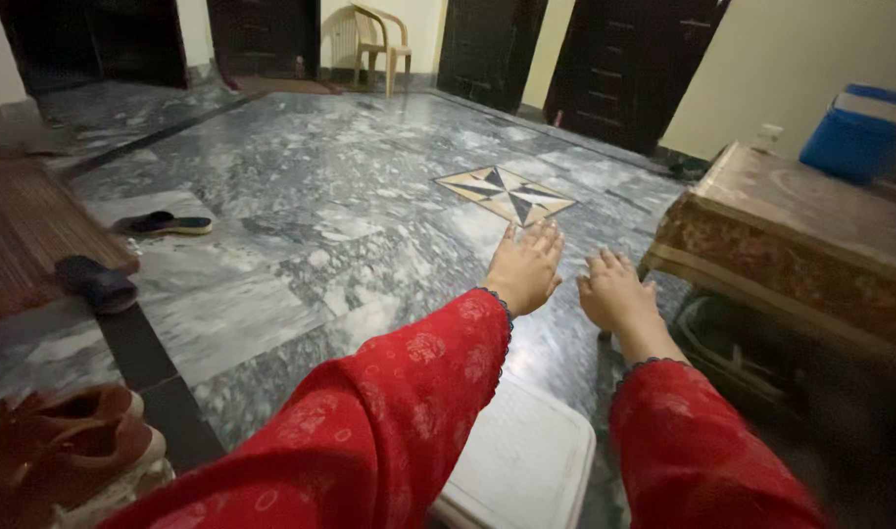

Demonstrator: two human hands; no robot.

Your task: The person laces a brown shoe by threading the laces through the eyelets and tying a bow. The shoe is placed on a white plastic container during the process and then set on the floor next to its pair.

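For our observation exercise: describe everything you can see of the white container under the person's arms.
The white container is a flat, rounded-corner box that looks like plastic, with a finely textured lid that is shut. It lies flat on the grey marble floor, low in the view, partly hidden by the left red sleeve. Neither hand touches it.

Marble floor [301, 186]: sandals [164, 223], shoes [71, 451], white lid [526, 460].

Home hallway: marble floor [301, 186], slippers [164, 223], plastic chair [381, 44].
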